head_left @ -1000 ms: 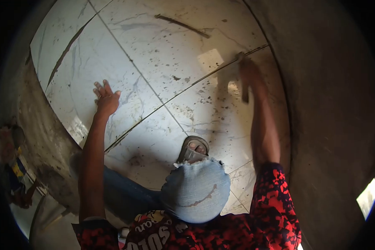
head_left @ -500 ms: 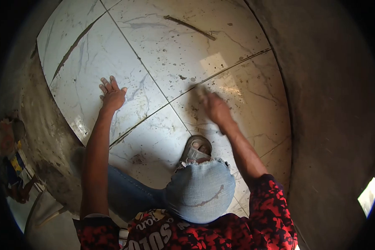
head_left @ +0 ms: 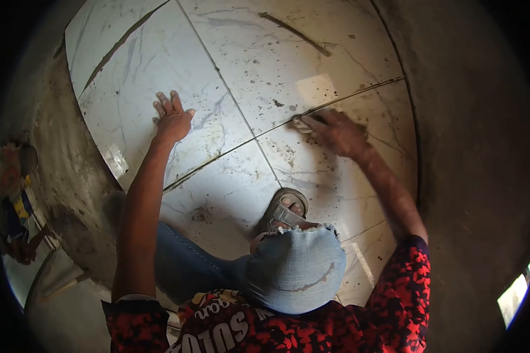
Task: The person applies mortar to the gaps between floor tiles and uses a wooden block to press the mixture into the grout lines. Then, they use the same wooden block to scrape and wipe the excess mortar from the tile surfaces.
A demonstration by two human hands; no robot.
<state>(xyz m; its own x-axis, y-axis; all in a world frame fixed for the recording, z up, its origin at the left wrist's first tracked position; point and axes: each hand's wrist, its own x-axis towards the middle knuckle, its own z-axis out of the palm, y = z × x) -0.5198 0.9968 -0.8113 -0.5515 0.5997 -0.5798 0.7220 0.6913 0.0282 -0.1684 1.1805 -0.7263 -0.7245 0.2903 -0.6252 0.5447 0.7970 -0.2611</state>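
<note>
My left hand [head_left: 174,119] lies flat with its fingers spread on the white marbled tile floor [head_left: 212,106]. On the right, my right hand [head_left: 338,132] is pressed down over a light-coloured cloth or pad [head_left: 302,124], which shows at its thumb side. This hand is at a dirty tile joint, right of where the tile joints cross. Dark specks and smears mark the tiles around it.
A thin dark strip [head_left: 295,33] lies on the far tile. My sandalled foot [head_left: 290,207] and jeans-covered knee [head_left: 294,265] are close in front. Rough walls curve along both sides. At the far left are a blue and yellow item [head_left: 22,217] and part of another person [head_left: 26,250].
My right hand has moved to the right along the tile joint, and the pad beneath it shows more clearly. My left hand remains flat on the tile. The whole view has shifted slightly.
</note>
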